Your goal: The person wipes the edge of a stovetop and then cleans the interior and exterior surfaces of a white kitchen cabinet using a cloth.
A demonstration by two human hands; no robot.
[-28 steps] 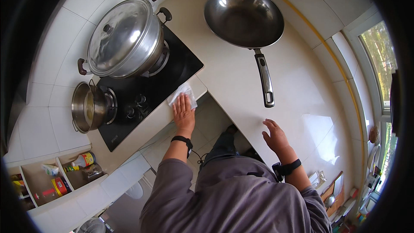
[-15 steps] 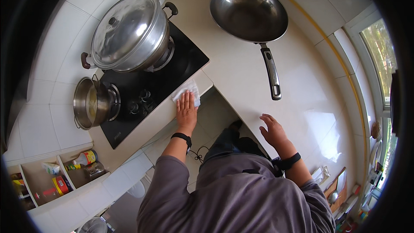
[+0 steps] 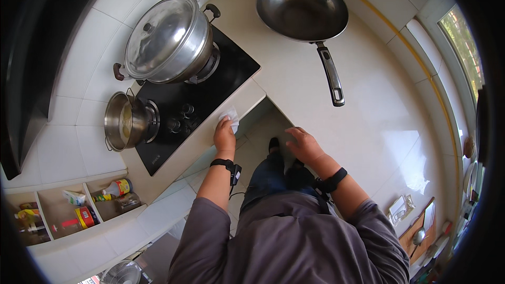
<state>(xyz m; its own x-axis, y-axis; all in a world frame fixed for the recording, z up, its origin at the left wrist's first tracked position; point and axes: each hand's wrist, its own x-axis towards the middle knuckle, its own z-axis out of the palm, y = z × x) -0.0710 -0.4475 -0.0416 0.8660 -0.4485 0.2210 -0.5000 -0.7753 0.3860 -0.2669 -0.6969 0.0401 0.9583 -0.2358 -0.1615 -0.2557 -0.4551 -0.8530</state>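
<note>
Left hand (image 3: 224,138): pinching white cloth (image 3: 230,118) | cloth just ahead of it, at counter (image 3: 251,93) edge (long axis unclear) | right hand (image 3: 305,145): farther off, empty, loosely spread

Matt wipe (image 3: 232,114), metal lid (image 3: 159,36), glossy cooktop (image 3: 233,64)

1. At 1 o'clock, a dark wok (image 3: 302,10), its handle pointing between 5 and 6.
2. Between 10 and 11 o'clock, a big metal pot (image 3: 163,37) under a domed lid.
3. At 9 o'clock, a smaller, uncovered pot (image 3: 138,125).
4. Around 8 o'clock, a divided shelf (image 3: 54,208) with bottles (image 3: 122,185) lying in it.
5. At 4 o'clock, a large spoon (image 3: 419,236) over a wooden board (image 3: 408,240).
6. At 2 o'clock, a yellow pipe (image 3: 405,42) and a window (image 3: 463,39).
</note>
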